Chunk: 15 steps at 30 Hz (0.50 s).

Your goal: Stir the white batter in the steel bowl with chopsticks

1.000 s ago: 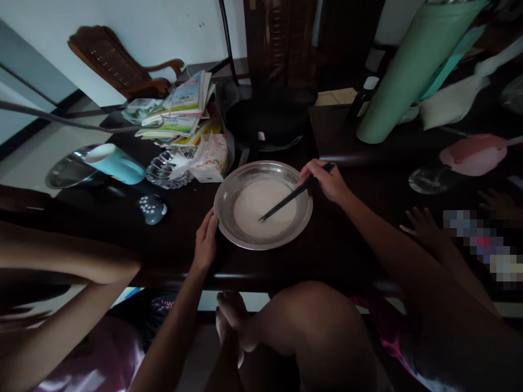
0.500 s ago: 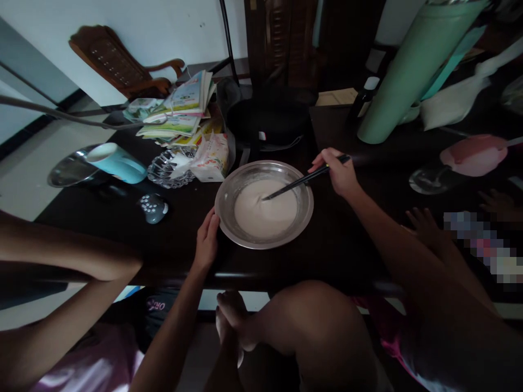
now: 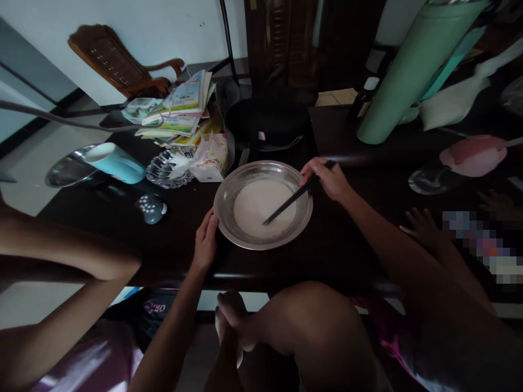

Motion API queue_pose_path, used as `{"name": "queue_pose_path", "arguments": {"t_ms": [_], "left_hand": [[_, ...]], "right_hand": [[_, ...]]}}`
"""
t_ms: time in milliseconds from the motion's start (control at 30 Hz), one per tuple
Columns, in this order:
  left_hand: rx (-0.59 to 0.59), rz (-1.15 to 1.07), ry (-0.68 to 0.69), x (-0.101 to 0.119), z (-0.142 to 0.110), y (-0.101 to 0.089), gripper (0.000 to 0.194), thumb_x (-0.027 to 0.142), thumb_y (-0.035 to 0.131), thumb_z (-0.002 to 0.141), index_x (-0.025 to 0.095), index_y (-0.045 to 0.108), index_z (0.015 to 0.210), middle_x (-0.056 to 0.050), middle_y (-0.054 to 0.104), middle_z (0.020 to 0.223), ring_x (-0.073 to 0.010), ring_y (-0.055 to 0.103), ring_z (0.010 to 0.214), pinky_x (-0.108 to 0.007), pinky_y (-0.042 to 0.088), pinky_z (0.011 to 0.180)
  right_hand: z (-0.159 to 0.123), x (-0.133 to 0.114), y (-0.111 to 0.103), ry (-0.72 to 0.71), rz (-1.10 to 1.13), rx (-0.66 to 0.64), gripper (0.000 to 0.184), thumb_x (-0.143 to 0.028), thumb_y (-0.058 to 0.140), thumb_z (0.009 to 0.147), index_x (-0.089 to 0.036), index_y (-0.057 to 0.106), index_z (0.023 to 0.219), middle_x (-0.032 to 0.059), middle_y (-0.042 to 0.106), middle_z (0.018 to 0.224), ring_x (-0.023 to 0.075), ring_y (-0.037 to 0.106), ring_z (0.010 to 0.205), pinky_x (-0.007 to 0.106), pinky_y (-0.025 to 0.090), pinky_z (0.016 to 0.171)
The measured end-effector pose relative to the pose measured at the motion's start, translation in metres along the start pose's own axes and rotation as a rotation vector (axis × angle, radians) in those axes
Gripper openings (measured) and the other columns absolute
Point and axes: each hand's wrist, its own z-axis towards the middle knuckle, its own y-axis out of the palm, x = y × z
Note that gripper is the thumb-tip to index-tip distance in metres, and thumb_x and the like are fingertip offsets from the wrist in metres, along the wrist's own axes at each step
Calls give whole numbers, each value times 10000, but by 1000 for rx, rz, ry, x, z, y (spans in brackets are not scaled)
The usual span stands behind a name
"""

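Note:
A wide metal bowl [image 3: 225, 188] stands on the dark table [image 3: 347, 245] in front of me. Pale, creamy batter [image 3: 255, 204] covers its bottom. My left hand [image 3: 205, 237] grips the bowl's left rim, fingers closed at the edge. At the far right of the bowl, my right hand [image 3: 327, 177] is closed around dark chopsticks [image 3: 288, 202]. They slant down to the left, their tips dipping into the batter near the bowl's front. Whether there are just two sticks I cannot tell.
Left of the bowl are a glass dish [image 3: 165, 170], a tissue pack [image 3: 211, 158], a blue mug [image 3: 116, 163] and stacked booklets [image 3: 180, 111]. A black bag [image 3: 267, 122] lies behind, a green flask [image 3: 417, 76] to the right. Other people's arms [image 3: 69, 256] and a hand [image 3: 423, 224] rest on both sides.
My right hand has shifted left and slightly down. The chopstick tips have moved from the batter's middle toward the front of the bowl. My left hand stays at the rim.

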Motion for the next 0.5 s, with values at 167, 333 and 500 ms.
{"name": "queue_pose_path", "arguments": {"t_ms": [167, 333, 500], "left_hand": [[11, -2, 4, 1, 0, 0, 675, 644, 512, 861, 123, 644, 1269, -115, 640, 1324, -284, 542, 1275, -382, 366, 1114], [6, 1, -2, 1, 0, 0, 654, 639, 509, 865, 143, 645, 1270, -107, 644, 1319, -287, 538, 1278, -392, 361, 1117], [-1, -15, -1, 0, 0, 0, 659, 637, 509, 869, 133, 636, 1275, -108, 639, 1326, -284, 532, 1283, -387, 350, 1124]], "right_hand": [[1, -2, -2, -98, -16, 100, 374, -560, 591, 879, -216, 702, 782, -7, 712, 657, 116, 673, 633, 247, 524, 637], [0, 1, 1, -39, 22, 9, 402, -571, 582, 878, -209, 691, 743, -12, 675, 581, 112, 637, 544, 255, 514, 591], [1, 1, 0, -73, -45, 129, 425, -609, 582, 860, -209, 681, 752, -1, 687, 628, 128, 665, 610, 266, 525, 626]]}}
